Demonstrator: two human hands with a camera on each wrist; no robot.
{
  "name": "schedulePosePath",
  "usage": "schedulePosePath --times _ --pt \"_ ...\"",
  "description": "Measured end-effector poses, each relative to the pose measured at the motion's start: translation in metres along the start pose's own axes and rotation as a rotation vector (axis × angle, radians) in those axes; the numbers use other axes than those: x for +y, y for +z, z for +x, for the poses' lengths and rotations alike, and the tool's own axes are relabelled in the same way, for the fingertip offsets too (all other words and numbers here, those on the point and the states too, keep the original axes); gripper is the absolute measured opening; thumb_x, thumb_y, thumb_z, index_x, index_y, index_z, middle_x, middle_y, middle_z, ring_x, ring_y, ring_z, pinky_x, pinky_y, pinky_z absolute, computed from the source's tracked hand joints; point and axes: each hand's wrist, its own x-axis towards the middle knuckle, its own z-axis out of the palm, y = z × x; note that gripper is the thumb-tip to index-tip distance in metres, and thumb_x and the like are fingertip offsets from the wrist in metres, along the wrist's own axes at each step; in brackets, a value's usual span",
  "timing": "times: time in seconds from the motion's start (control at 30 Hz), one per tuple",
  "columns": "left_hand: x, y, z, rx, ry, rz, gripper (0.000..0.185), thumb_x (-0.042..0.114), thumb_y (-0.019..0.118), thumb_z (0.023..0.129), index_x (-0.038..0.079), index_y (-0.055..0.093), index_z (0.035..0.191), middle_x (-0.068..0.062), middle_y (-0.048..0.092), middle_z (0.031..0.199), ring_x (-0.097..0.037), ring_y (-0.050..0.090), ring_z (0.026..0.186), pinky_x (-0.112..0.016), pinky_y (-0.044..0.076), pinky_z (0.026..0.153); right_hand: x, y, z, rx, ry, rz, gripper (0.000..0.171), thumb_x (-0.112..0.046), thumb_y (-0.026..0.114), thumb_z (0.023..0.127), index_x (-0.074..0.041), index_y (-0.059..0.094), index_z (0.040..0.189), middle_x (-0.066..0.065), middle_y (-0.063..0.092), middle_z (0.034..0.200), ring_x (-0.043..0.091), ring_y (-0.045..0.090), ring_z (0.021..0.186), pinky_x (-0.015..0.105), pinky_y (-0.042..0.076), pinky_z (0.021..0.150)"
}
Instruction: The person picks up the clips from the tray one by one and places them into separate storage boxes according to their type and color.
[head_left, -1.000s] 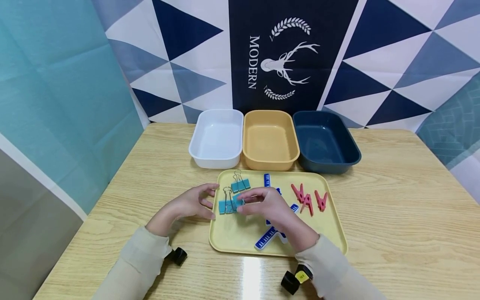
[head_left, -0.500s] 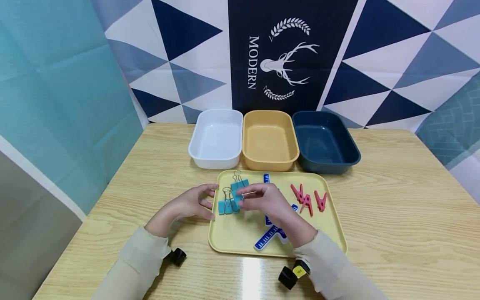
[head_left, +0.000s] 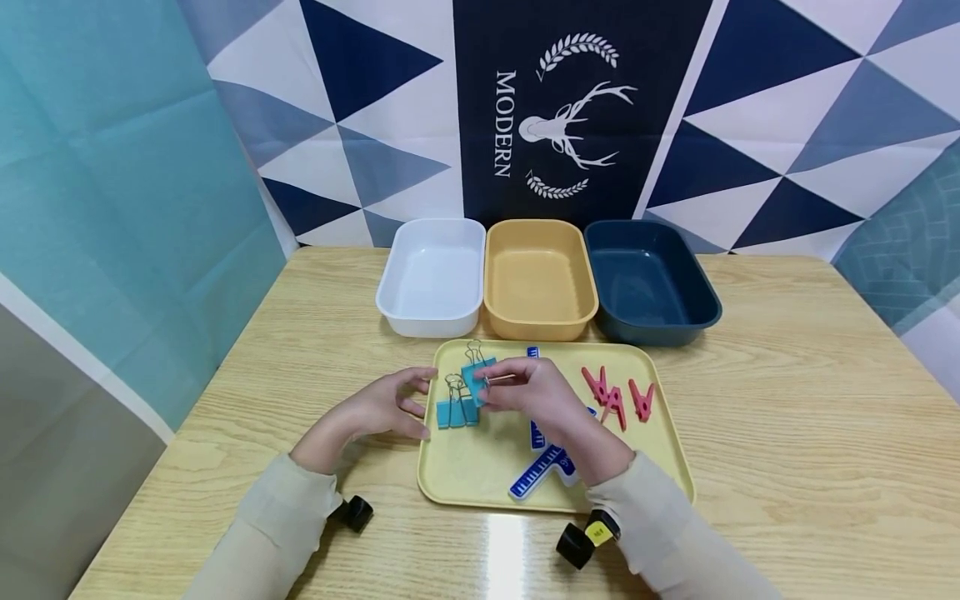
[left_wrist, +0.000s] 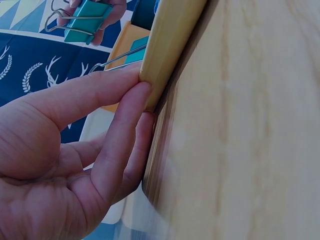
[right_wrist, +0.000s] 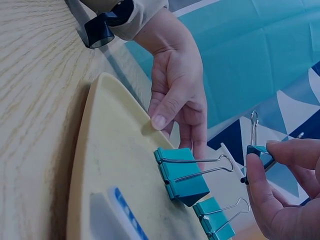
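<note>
My right hand (head_left: pixel 536 398) pinches a teal metal binder clip (head_left: pixel 474 385) by its wire handles, lifted just above the flat yellow plastic tray (head_left: pixel 660 467). My left hand (head_left: pixel 378 408), fingers loosely curled, steadies the tray's left rim. I judge a firm pinch and a straight lift keep it clear of the clips (head_left: pixel 455 411) below.

three bins (head_left: pixel 540 283) (white, tan, navy), red clothespins (head_left: pixel 618 398).

Three views: one head camera, two wrist cameras

The head camera is looking down across the bench (head_left: pixel 787 433); both wrist cameras are sitting low and close, sharing the yellow tray (head_left: pixel 480 467) edge beside the left fingers (left_wrist: pixel 125 125).
</note>
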Motion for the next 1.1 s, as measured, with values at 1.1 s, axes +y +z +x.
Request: schedulePosePath --times 1.1 --pt "0.001 0.002 0.001 0.028 -0.024 -0.014 0.086 -0.008 0.076 0.069 0.003 0.032 0.143 -0.02 0.038 0.126 -0.027 0.052 0.096 -0.033 0.053 0.075 -0.009 0.003 0.018 0.098 0.041 0.128 0.028 0.009 0.064 0.082 0.011 0.059 0.109 0.014 0.062 0.112 0.018 0.065 0.078 0.038 0.053 0.082"
